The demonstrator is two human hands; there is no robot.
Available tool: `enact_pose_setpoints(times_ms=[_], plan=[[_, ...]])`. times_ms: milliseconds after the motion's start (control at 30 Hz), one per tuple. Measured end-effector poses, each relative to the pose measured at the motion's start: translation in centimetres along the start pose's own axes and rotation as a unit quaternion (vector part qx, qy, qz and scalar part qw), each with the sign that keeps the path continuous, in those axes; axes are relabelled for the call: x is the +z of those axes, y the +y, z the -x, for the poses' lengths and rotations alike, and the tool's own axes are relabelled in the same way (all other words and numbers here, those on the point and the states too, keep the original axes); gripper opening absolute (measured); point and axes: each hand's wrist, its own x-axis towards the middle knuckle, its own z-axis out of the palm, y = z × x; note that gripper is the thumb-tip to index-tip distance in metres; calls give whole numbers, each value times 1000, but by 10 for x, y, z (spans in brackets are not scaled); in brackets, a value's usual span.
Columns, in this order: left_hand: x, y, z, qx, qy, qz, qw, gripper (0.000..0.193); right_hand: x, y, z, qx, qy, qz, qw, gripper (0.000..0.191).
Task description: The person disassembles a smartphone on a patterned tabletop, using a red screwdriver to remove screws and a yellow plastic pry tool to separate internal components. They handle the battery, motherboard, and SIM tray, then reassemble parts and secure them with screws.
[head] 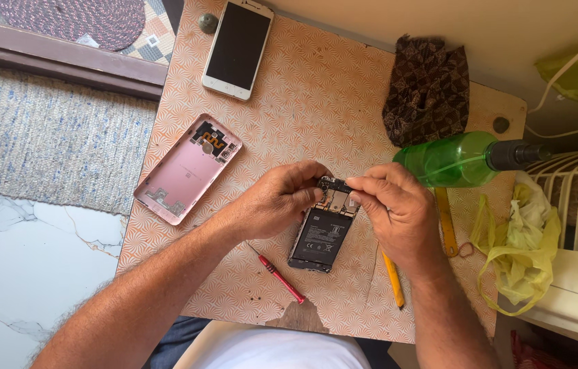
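We see our left hand (pixel 276 199) and right hand (pixel 393 205) pinching the opened phone (pixel 321 232) at its top end, perhaps lifting a small part; red screwdriver (pixel 280 274) nearby.

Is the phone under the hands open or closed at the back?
Open. The phone lies with its battery and inner parts bare, and its pink back cover lies apart on the table, inside up.

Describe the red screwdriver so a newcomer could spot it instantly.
Start at the patterned orange table, then find the opened phone that both hands work on. The red screwdriver lies just left of the phone's lower end, untouched. Its red handle and thin metal tip distinguish it from the yellow tool on the phone's other side.
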Motion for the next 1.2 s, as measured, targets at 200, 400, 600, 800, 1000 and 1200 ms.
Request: enact_pose_setpoints(times_ms=[200,400,600,800,1000,1200], plan=[[0,0,1,6,-5,-5,1000,28,-2,4,1,-15,-6,-27,999,24],[-1,2,3,3,-4,-27,1000,30,-1,4,3,6,-13,-32,999,25],[2,2,2,28,24,-38,999,32,-1,2,3,20,-18,-47,999,26],[8,5,2,83,91,-110,986,31,0,11,8,12,-20,-81,996,26],[12,8,2,96,104,-90,986,26,-2,36,14,202,-29,-320,925,25],[15,11,-3,84,106,-95,986,24,-3,55,20,215,-28,-332,918,20]])
